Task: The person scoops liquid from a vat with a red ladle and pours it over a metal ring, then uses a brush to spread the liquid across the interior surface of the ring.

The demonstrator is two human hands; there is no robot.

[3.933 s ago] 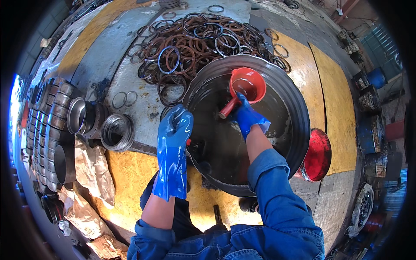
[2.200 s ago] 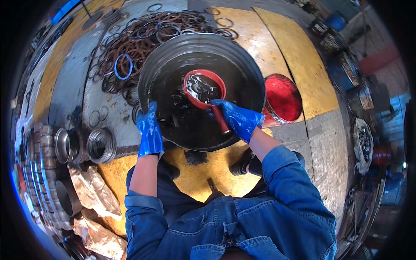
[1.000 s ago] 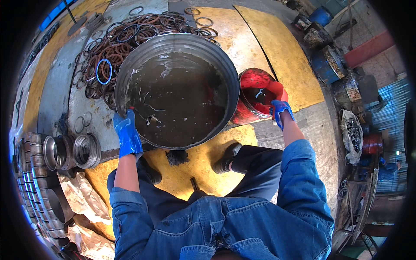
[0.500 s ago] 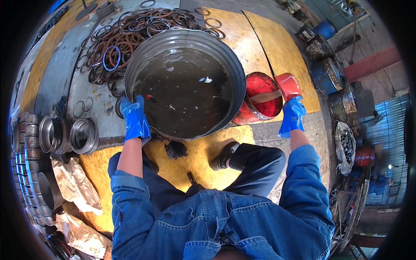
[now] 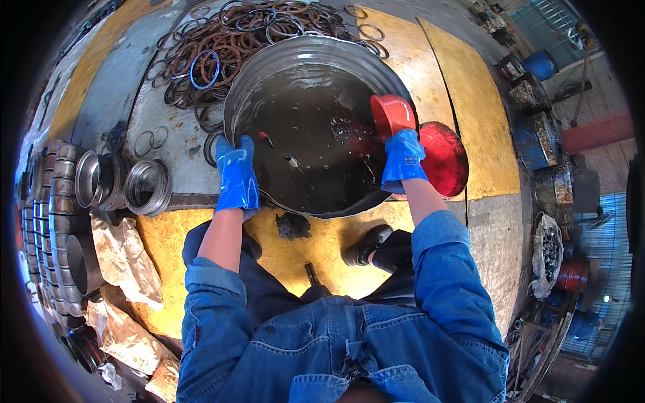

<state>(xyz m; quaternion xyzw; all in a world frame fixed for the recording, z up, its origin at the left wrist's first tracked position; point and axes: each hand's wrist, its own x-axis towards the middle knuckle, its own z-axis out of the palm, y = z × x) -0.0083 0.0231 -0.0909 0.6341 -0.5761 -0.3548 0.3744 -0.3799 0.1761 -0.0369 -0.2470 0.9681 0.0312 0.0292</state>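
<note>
A round grey metal tub [image 5: 316,50] stands in front of me, holding dark murky liquid [image 5: 302,127] with small bits floating in it. My left hand [image 5: 237,176], in a blue rubber glove, is closed on its near left rim. My right hand [image 5: 404,160], gloved the same way, grips a red scoop [image 5: 392,115] above the tub's right side; its handle is hidden in the glove. Just right of the tub is a red bucket [image 5: 445,161], partly behind my right hand and forearm.
Many rusty rings [image 5: 235,40] lie heaped behind the tub. To the left are metal ring parts [image 5: 146,188], a stack of cylinders [image 5: 60,221] and brown paper [image 5: 124,258]. Drums [image 5: 537,138] and a white sack [image 5: 547,258] stand far right. My shoe [image 5: 366,245] is near the tub.
The scoop, tipped over the red bucket with brown liquid streaming from it, has moved left over the tub with my right hand. My left hand stays on the rim. The view has shifted.
</note>
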